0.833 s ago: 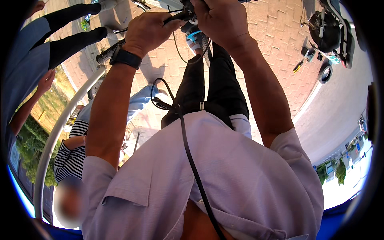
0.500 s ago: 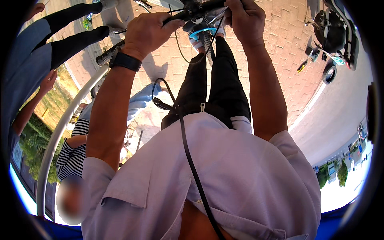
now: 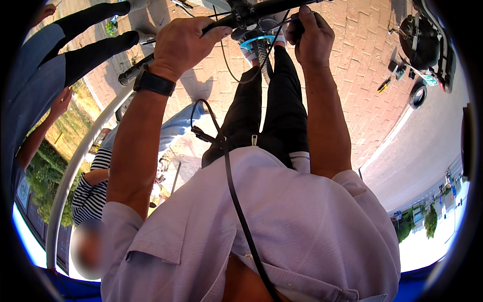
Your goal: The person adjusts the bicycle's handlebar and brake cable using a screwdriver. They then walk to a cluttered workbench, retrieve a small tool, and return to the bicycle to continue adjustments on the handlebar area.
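My left hand (image 3: 183, 45), with a dark watch on its wrist, is wrapped round the left part of a black bicycle handlebar (image 3: 269, 8). Just below the bar's right part is my right hand (image 3: 313, 40), its fingers closed and pinched together. A thin rod-like tool (image 3: 286, 22) seems to stick out of them towards the bar's middle; its kind is too blurred to tell. Black cables (image 3: 223, 55) loop down from the bar. Under the bar shows the front tyre (image 3: 262, 54) with a light blue curved part (image 3: 255, 39), between my feet.
At the left stands a person in dark trousers (image 3: 95, 55); a person in a striped shirt (image 3: 90, 201) is behind a pale metal rail (image 3: 70, 173). On the paving at the right lie a yellow-handled tool (image 3: 384, 86) and a small tyre (image 3: 417, 95), near a parked scooter (image 3: 427, 45).
My right hand has come down and slightly away from the bar, and the thin tool has tilted flatter. The left hand keeps its hold on the handlebar.
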